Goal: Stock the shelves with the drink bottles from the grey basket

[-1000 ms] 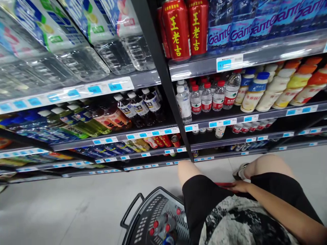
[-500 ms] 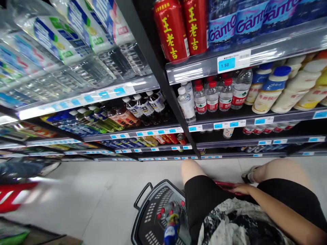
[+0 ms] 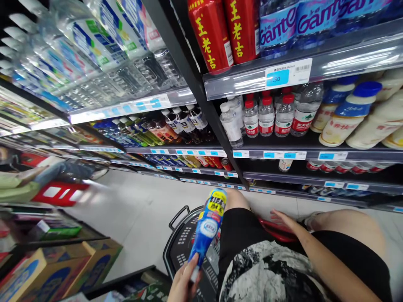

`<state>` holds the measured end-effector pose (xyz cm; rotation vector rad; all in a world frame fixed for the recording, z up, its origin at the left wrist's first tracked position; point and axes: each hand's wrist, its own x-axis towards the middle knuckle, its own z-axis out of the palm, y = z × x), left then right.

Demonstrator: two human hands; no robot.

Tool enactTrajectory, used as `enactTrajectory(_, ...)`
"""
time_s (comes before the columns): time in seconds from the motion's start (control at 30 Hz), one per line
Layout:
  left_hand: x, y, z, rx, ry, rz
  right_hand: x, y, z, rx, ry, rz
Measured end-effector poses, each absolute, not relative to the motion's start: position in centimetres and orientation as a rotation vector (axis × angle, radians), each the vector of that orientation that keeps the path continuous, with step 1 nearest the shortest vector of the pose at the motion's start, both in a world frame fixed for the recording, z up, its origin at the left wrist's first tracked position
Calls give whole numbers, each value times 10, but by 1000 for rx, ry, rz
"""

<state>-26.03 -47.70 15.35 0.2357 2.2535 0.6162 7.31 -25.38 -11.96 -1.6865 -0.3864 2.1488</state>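
Observation:
At the lower middle, my left hand (image 3: 186, 279) is closed around the narrow lower end of a blue bottle (image 3: 206, 228) with a yellow patch and a white oval on its label. The bottle leans up and to the right, above a dark shopping basket (image 3: 168, 256). My right hand (image 3: 285, 220) holds nothing, its fingers stretched out and apart. It is over a red object (image 3: 277, 230) between my knees, only partly visible; whether they touch I cannot tell. The bottle and my left hand hide much of what lies in the basket.
Ahead stand shelves of drinks: red cans (image 3: 210, 37), small red-capped water bottles (image 3: 266, 117) and blue-capped milky bottles (image 3: 352, 115). A black upright (image 3: 201, 79) divides them. At left are cardboard boxes (image 3: 47, 268) and another person's leg (image 3: 66, 170) beside a red basket (image 3: 59, 193).
The blue bottle, low in the basket before, is now raised in my left hand, which has come into view. My right hand's fingers have lifted and spread near the red object. The view has shifted.

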Motion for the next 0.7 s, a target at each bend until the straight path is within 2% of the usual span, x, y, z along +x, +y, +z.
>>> enactTrajectory(0.1, -233, -450, 163, 378, 1833, 685, 87, -246, -99, -1443, -207, 2318)
enactTrajectory(0.2, -200, -421, 153, 449, 1568, 564, 106, -251, -82, -1126, 45, 2419)
enactTrajectory(0.3, -169, -398, 128, 503, 1453, 412, 128, -265, -70, -1017, 141, 2272)
enactTrajectory(0.43, -145, -381, 96, 496, 1305, 335, 163, -277, -63, -1227, 209, 2067)
enactTrajectory(0.53, -136, -372, 81, 454, 1204, 266, 182, -275, -66, -1217, 244, 1952)
enactTrajectory(0.7, -120, -352, 57, 243, 821, -31, 186, -266, -71, -1027, 352, 1943)
